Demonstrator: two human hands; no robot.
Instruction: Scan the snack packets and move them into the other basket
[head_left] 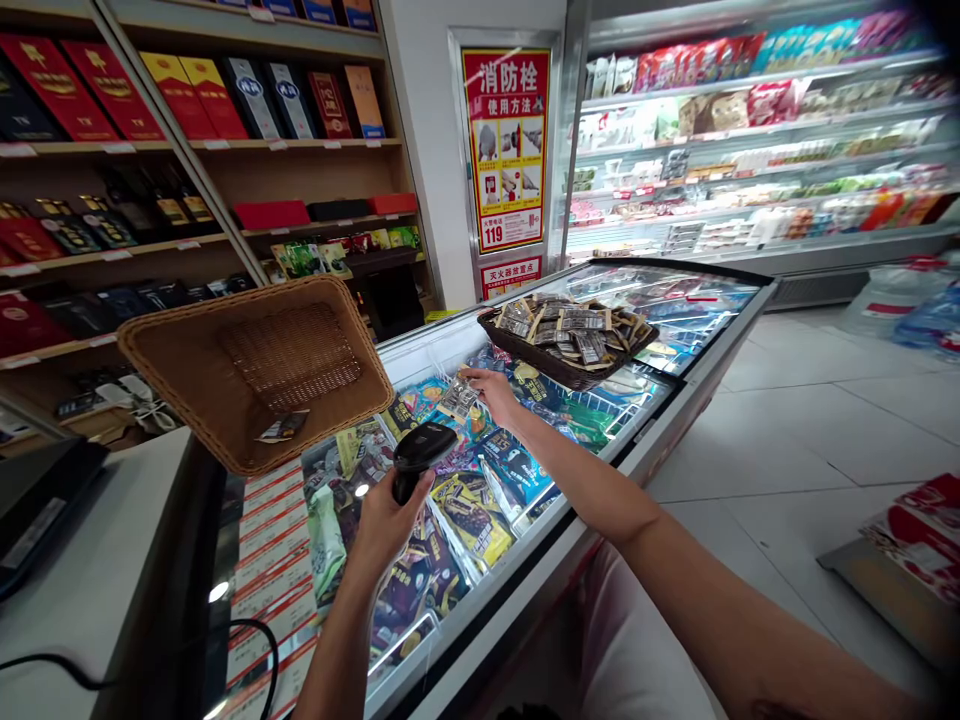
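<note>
My left hand (391, 512) is wrapped round the handle of a black barcode scanner (424, 446), its head pointing up and to the right. In my right hand (489, 392) is a small flat snack packet (458, 397), pinched at its edge above the freezer. A dark wicker basket (570, 370) heaped with similar packets (581, 325) rests on the freezer top, beyond my right hand. To the left, a larger brown wicker basket (255, 370) lies tilted towards me with a packet or two (283, 427) in its bottom.
Below my hands, a chest freezer (637, 470) holds wire bins of ice cream packs (472, 515). Red-and-white price labels (276, 560) line its left end. A white counter (142, 550) with a black cable (259, 625) stands left. Shelves of boxes and a refrigerated display (757, 150) stand behind.
</note>
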